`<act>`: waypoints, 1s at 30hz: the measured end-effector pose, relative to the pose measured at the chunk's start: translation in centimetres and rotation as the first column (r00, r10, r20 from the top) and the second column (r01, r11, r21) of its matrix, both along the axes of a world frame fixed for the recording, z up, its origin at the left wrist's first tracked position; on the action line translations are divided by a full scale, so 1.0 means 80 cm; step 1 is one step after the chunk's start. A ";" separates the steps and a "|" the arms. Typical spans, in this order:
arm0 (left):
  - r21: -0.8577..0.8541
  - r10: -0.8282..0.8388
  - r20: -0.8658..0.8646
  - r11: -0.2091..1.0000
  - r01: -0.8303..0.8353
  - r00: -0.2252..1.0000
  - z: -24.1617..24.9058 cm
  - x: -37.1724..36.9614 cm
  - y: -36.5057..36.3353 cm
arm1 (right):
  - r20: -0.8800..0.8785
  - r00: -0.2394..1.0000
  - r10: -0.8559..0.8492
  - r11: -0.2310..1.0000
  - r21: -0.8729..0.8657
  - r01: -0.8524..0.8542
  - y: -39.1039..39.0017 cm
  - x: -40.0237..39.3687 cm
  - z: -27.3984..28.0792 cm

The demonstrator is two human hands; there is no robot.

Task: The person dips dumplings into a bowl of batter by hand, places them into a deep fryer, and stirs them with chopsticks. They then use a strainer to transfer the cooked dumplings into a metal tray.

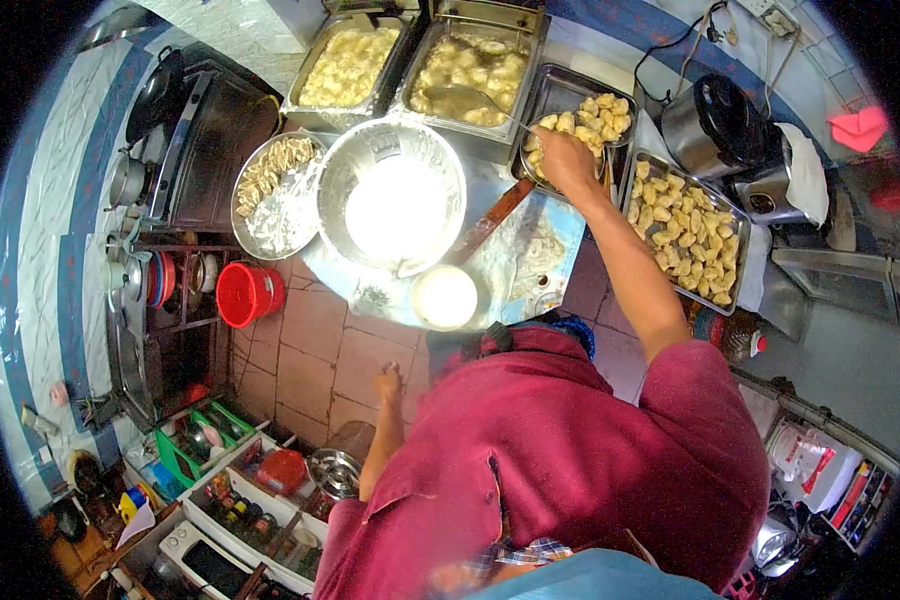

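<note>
My right hand (567, 163) is closed around the handle of a long metal skimmer (462, 98). The skimmer's head lies over the right fryer (407, 112), where pale pieces of food (467, 65) sit in oil. Beneath my right hand is a metal tray (531, 100) with golden fried pieces (597, 120) in it. My left hand (388, 382) hangs low over the tiled floor, away from the table. Its fingers look curled in, with nothing visible in them.
Left of it, another fryer (290, 105) holds pale pieces. A large metal bowl (327, 200) with white contents, a floury dish (240, 215), a small white bowl (445, 298) and a wooden stick (492, 218) are nearby. A second tray (738, 255) of fried pieces stands right; a red bucket (250, 295) is left.
</note>
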State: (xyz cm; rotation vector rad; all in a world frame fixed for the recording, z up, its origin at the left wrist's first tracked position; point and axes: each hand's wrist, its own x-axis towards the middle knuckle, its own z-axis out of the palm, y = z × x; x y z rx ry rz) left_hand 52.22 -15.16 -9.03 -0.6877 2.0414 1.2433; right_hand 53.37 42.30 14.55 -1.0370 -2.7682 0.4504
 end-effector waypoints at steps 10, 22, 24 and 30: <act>-0.014 0.081 -0.012 0.997 -0.081 0.997 -0.065 0.022 -0.045 | -0.072 0.996 -0.056 0.991 0.121 0.065 0.026 -0.019 -0.044; 0.090 0.055 0.087 0.994 -0.063 0.995 -0.002 0.005 -0.013 | -0.190 0.979 -0.077 0.996 0.039 0.085 0.008 0.005 -0.010; 0.041 -0.009 0.034 0.999 0.007 0.999 -0.002 -0.004 -0.006 | -0.202 0.975 -0.095 0.994 0.039 0.105 0.010 0.004 -0.017; -0.005 -0.020 -0.029 1.000 0.020 0.999 -0.004 -0.006 0.003 | -0.120 0.986 -0.114 0.992 0.038 0.119 0.018 0.001 -0.052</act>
